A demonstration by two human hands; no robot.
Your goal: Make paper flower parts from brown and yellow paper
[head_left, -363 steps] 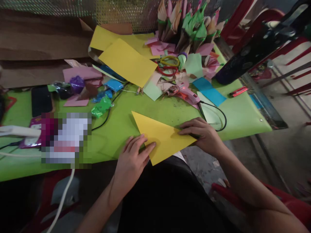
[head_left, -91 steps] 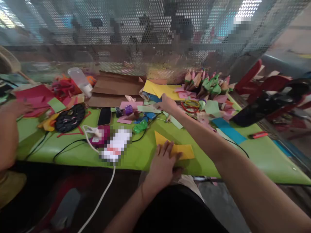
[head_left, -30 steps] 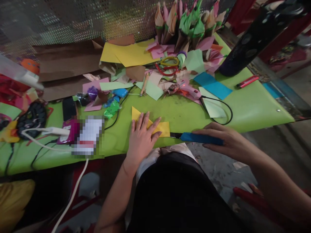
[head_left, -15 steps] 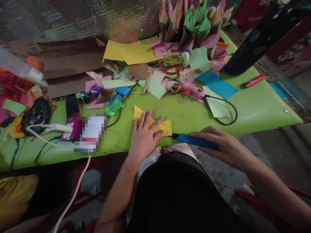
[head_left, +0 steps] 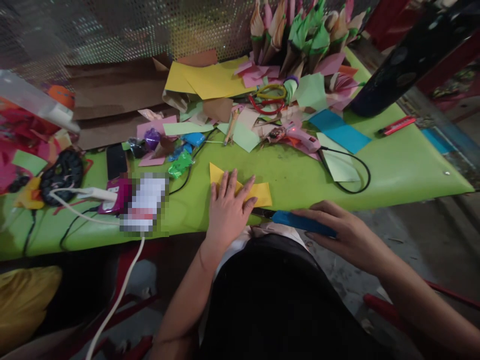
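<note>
A yellow sheet of paper (head_left: 261, 193) lies on the green table, folded or bent, with one pointed corner at its upper left. My left hand (head_left: 229, 210) rests flat on it, fingers spread, pressing it down and hiding its middle. In my right hand (head_left: 339, 225) is a knife (head_left: 300, 222) with a blue handle, fingers wrapped along the handle. The dark blade points left, beside the paper's near edge and close to my left thumb. Whether the blade touches the paper, I cannot tell.
Behind lie a pink glue gun (head_left: 305, 139) with a black cord, red-handled scissors (head_left: 267, 104) and paper scraps. Paper cones (head_left: 296, 45) stand at the back. A phone (head_left: 145, 202) and cables lie left; a red cutter (head_left: 397, 126) and dark cylinder (head_left: 390, 65) are right.
The knife has shifted slightly left along the paper's near edge, its blade closer to my left hand. My left hand keeps its place on the paper. The whole view has shifted slightly.
</note>
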